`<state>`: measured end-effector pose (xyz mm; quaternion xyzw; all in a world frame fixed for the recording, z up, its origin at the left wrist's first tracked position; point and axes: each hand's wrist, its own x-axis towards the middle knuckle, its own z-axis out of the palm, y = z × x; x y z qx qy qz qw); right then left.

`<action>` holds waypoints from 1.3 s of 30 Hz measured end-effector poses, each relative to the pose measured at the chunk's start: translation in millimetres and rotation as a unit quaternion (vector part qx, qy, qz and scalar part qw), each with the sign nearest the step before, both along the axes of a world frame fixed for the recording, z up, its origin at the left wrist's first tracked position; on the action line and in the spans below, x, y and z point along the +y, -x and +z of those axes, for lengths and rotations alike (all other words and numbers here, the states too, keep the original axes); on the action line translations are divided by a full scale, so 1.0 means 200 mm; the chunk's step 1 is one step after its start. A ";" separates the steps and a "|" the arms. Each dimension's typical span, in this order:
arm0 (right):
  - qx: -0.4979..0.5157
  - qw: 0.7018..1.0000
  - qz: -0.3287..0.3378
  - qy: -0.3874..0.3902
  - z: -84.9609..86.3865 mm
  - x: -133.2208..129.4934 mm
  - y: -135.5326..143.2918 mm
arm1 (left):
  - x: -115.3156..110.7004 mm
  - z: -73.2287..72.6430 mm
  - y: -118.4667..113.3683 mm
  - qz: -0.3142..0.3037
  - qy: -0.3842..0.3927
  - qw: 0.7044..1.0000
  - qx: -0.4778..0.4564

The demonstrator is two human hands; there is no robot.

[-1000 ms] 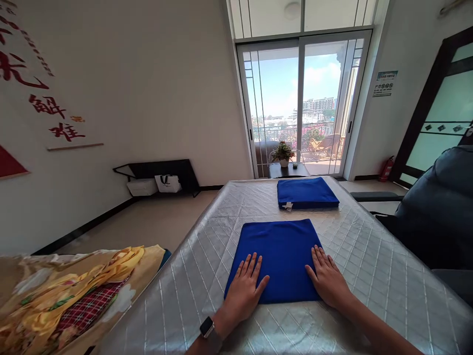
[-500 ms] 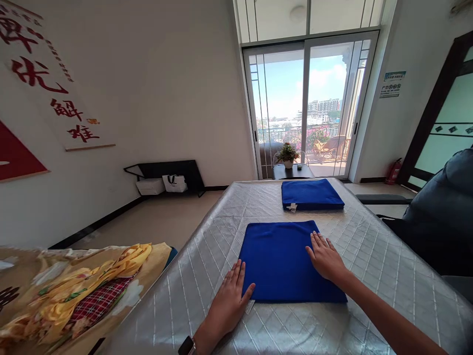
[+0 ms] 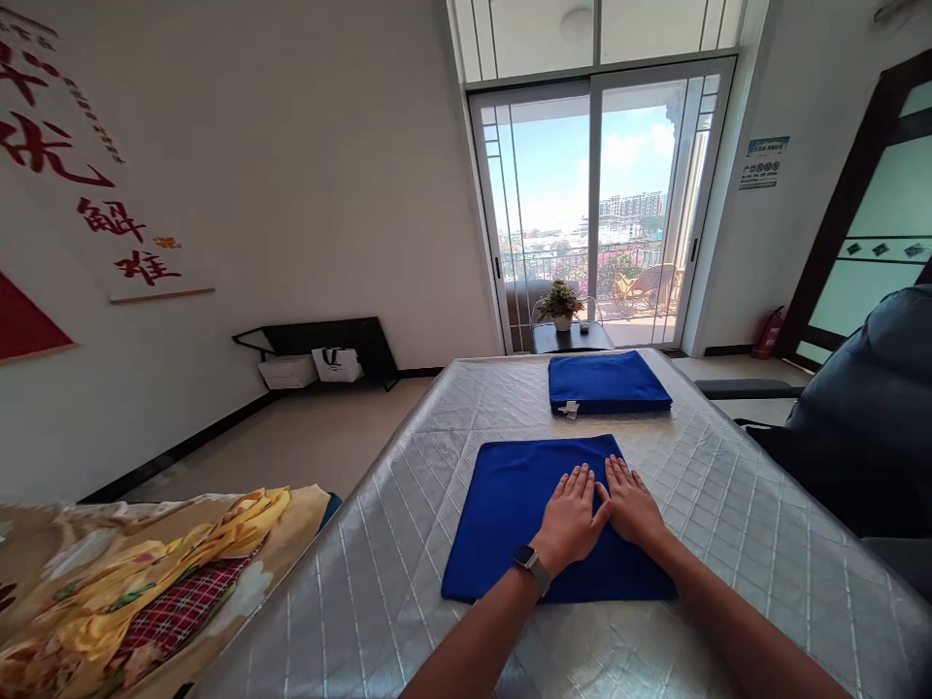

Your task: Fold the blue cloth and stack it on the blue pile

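Observation:
A folded blue cloth lies flat on the silver quilted table cover. My left hand rests palm down on the middle of the cloth, fingers stretched forward, a watch on its wrist. Right beside it, my right hand lies flat on the cloth's right part, fingers extended. The two thumbs meet or nearly meet. Farther back on the same cover sits a stack of folded blue cloth with a white tag at its front edge.
Yellow and plaid fabric lies on a surface at the lower left. A dark chair stands at the right. Beyond the table's far end, a potted plant stands on a small dark table before the glass doors.
My left hand has moved right, from the cloth's left edge to its middle, beside my right hand. The cloth's lower left corner now shows. The view has shifted slightly.

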<state>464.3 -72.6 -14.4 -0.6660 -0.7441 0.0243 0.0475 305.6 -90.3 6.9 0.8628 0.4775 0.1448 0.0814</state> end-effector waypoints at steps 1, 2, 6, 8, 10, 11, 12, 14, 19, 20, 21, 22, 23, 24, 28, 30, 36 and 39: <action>-0.002 1.000 0.001 0.000 0.00 0.00 0.00 | 0.02 -0.02 -0.06 0.009 0.002 1.000 -0.008; 0.000 1.000 0.000 -0.001 0.00 0.00 0.00 | 0.04 -0.03 -0.08 0.025 0.006 1.000 -0.011; 0.012 1.000 -0.013 -0.010 -0.01 0.01 0.01 | 0.07 -0.02 0.07 0.090 0.036 0.995 0.022; 0.016 1.000 -0.019 -0.012 -0.01 0.01 0.01 | 0.06 0.00 0.25 0.127 0.046 0.990 0.052; 0.019 1.000 -0.020 -0.013 -0.01 0.01 0.01 | 0.05 0.02 0.46 0.179 0.045 0.979 0.082; 0.019 1.000 -0.019 -0.012 -0.02 0.01 0.01 | 0.05 0.03 0.56 0.210 0.042 0.972 0.094; 0.017 1.000 -0.018 -0.010 -0.02 0.01 0.01 | 0.04 0.03 0.65 0.238 0.043 0.965 0.104; 0.008 1.000 -0.018 0.000 -0.01 0.01 0.00 | 0.03 0.03 0.79 0.279 0.057 0.952 0.115; -0.014 0.999 -0.029 -0.003 0.06 0.11 0.01 | 0.02 0.03 0.88 0.299 0.080 0.944 0.114; -0.015 0.999 -0.027 -0.013 0.07 0.14 0.01 | 0.02 0.03 0.87 0.302 0.073 0.943 0.116; -0.015 0.999 -0.022 -0.019 0.08 0.18 0.02 | 0.02 0.03 0.87 0.304 0.065 0.943 0.119; -0.013 1.000 -0.015 -0.020 0.09 0.22 0.02 | 0.02 0.03 0.86 0.305 0.056 0.943 0.122; -0.009 1.000 -0.008 -0.013 0.09 0.26 0.01 | 0.03 0.02 0.86 0.305 0.049 0.943 0.124; -0.005 1.000 -0.003 -0.003 0.08 0.29 0.01 | 0.03 0.01 0.86 0.304 0.043 0.943 0.126; 0.011 1.000 -0.005 0.013 0.01 0.36 -0.02 | 0.04 -0.02 0.89 0.305 0.032 0.942 0.135; 0.016 1.000 -0.008 0.004 -0.02 0.36 -0.02 | 0.05 -0.03 0.89 0.310 0.024 0.940 0.141; 0.033 0.999 -0.016 -0.005 -0.01 0.34 -0.01 | 0.02 -0.01 0.81 0.298 -0.040 0.945 0.129; 0.054 0.998 -0.012 -0.012 0.00 0.33 0.00 | 0.03 0.01 0.63 0.179 -0.056 0.976 0.112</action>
